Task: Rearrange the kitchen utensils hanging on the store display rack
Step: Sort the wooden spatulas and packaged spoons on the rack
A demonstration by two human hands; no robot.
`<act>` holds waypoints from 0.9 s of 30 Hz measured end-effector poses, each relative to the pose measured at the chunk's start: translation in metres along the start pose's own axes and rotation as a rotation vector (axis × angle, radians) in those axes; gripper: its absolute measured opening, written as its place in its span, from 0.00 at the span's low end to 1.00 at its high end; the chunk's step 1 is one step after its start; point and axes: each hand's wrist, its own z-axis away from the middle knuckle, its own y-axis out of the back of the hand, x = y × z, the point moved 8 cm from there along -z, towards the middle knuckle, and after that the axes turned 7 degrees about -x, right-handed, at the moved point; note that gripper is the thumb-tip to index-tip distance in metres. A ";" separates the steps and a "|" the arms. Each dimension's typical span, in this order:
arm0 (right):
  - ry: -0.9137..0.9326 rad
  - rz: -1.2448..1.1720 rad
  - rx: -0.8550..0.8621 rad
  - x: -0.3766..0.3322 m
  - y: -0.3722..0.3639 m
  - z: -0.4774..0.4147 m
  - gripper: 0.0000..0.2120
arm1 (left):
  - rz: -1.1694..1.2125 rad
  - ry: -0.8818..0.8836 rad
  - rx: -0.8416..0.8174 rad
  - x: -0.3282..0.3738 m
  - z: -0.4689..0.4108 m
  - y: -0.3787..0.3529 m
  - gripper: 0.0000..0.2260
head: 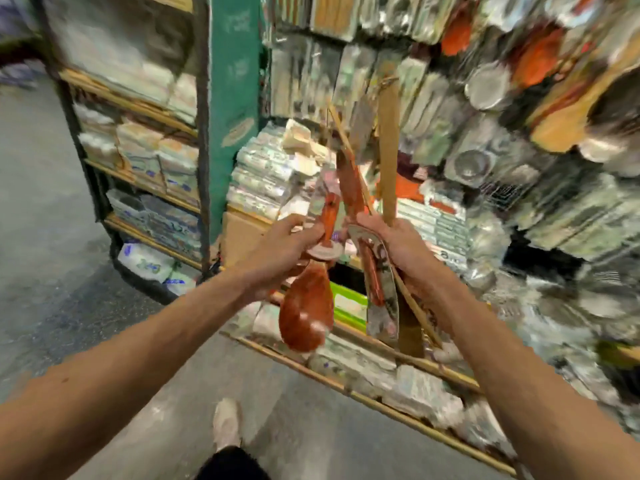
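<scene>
Print on the green pillar [235, 81] and shelf packets [145, 265] is blurred (nothing legible).

Wire display rack [500, 195] hung with blurred packaged utensils [433, 98], wood-edged shelves [131, 106] stacked with wrapped packs [145, 261], grey floor [41, 202] below, one pale shoe [227, 424] standing on it

An orange spoon [306, 308] is gripped by the left hand [282, 252]; several long wooden utensils [388, 161] are held by the right hand [398, 247].
</scene>
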 end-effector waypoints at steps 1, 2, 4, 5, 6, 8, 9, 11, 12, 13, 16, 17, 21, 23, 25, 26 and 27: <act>0.038 0.006 0.043 -0.016 0.021 0.013 0.14 | -0.009 -0.026 -0.023 0.019 -0.002 -0.022 0.05; 0.065 0.015 0.081 -0.028 0.041 0.024 0.13 | -0.016 -0.044 -0.037 0.035 -0.007 -0.040 0.03; 0.112 0.017 0.150 -0.049 0.075 0.039 0.12 | -0.053 -0.111 -0.055 0.069 -0.016 -0.076 0.03; 0.136 0.015 0.181 -0.060 0.089 0.045 0.12 | -0.064 -0.149 -0.055 0.085 -0.020 -0.092 0.04; 0.149 0.013 0.212 -0.068 0.106 0.048 0.13 | -0.063 -0.183 -0.048 0.101 -0.027 -0.105 0.05; 0.173 -0.028 0.255 -0.083 0.131 0.053 0.15 | -0.069 -0.238 -0.039 0.127 -0.040 -0.128 0.11; 0.190 -0.060 0.265 -0.087 0.142 0.053 0.16 | -0.089 -0.263 -0.045 0.138 -0.047 -0.137 0.13; 0.222 -0.101 0.284 -0.094 0.163 0.049 0.17 | -0.100 -0.287 -0.069 0.150 -0.068 -0.151 0.16; 0.231 -0.113 0.298 -0.095 0.174 0.045 0.16 | -0.092 -0.282 -0.087 0.153 -0.082 -0.156 0.16; 0.236 -0.123 0.310 -0.096 0.184 0.040 0.16 | -0.088 -0.273 -0.115 0.156 -0.096 -0.162 0.15; 0.227 -0.112 0.385 -0.095 0.218 0.020 0.15 | -0.089 -0.239 -0.154 0.162 -0.143 -0.169 0.14; 0.223 -0.108 0.416 -0.096 0.230 0.012 0.15 | -0.087 -0.236 -0.150 0.166 -0.160 -0.169 0.13; 0.213 -0.028 0.496 -0.106 0.273 -0.025 0.11 | -0.112 -0.292 -0.111 0.190 -0.226 -0.170 0.05; 0.203 -0.040 0.514 -0.106 0.292 -0.047 0.12 | -0.113 -0.270 -0.124 0.196 -0.257 -0.174 0.06; 0.194 -0.071 0.530 -0.104 0.304 -0.060 0.13 | -0.124 -0.248 -0.134 0.197 -0.279 -0.179 0.10; 0.196 -0.085 0.542 -0.103 0.314 -0.067 0.14 | -0.145 -0.252 -0.124 0.200 -0.293 -0.181 0.10; 0.202 -0.093 0.552 -0.102 0.324 -0.072 0.15 | -0.155 -0.255 -0.112 0.204 -0.303 -0.183 0.09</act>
